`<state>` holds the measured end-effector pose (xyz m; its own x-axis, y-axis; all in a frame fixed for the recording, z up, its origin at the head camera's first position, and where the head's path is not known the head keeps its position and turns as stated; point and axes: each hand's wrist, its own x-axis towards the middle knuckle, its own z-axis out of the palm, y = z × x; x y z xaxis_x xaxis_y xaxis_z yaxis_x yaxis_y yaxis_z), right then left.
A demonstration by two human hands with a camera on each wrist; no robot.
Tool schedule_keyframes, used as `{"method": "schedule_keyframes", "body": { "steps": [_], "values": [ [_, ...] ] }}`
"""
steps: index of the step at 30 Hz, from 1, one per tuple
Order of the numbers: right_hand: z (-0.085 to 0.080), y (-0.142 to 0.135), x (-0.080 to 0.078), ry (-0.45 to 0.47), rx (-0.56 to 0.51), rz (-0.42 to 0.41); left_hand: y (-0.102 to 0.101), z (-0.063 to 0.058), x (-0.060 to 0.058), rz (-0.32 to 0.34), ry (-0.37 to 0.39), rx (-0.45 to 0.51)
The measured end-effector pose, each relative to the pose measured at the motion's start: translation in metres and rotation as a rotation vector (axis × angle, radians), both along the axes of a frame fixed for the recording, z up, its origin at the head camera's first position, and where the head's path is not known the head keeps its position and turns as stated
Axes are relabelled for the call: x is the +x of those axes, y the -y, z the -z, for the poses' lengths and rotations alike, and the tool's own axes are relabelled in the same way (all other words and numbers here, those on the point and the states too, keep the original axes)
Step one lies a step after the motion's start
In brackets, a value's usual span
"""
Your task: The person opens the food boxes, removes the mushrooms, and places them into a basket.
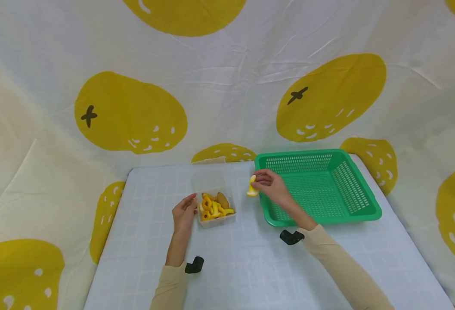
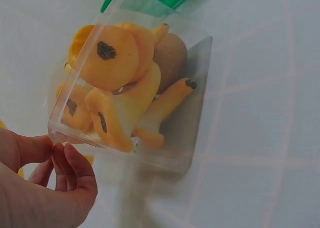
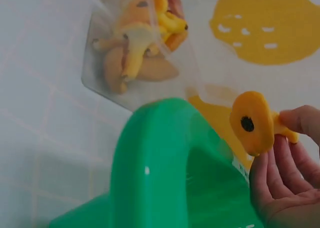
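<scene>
My right hand (image 1: 270,186) pinches a yellow mushroom-shaped piece (image 1: 252,187) by its narrow stem, thumb against fingers, beside the left rim of a green basket (image 1: 267,217). In the right wrist view the piece's wide yellow end, with a dark spot, faces the camera. At the left, my left hand (image 1: 184,213) holds the near corner of a clear plastic box (image 2: 165,163) between thumb and fingertips. Inside the box are several yellow pieces (image 1: 214,209), some ring-like and some stemmed, and a brown potato-like piece (image 1: 223,200).
The box's clear lid (image 1: 208,177) stands raised at its back. A pale checked cloth (image 1: 235,267) covers the table. Behind it hangs a white curtain (image 1: 227,86) printed with big yellow fruit. The slotted basket takes up the table's right back part.
</scene>
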<state>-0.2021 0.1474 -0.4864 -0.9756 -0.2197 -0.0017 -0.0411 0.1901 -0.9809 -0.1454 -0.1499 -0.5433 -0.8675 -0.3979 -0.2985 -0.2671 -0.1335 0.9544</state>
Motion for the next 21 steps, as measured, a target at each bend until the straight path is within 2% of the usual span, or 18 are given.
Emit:
{"method": "schedule_keyframes", "body": {
  "steps": [5,15,18,21],
  "values": [
    [0.001,-0.02,-0.008,0.047,-0.002,0.028,0.0,-0.002,0.001,0.008,-0.001,-0.002],
    [0.002,-0.057,-0.021,0.142,-0.043,0.033,0.001,-0.001,0.001,0.005,-0.013,0.001],
    [0.005,-0.067,-0.027,0.159,-0.013,0.028,0.001,0.0,0.001,0.004,-0.011,-0.003],
    [0.007,-0.076,-0.031,0.183,0.029,-0.011,0.0,0.0,0.002,0.007,-0.014,-0.002]
  ]
}}
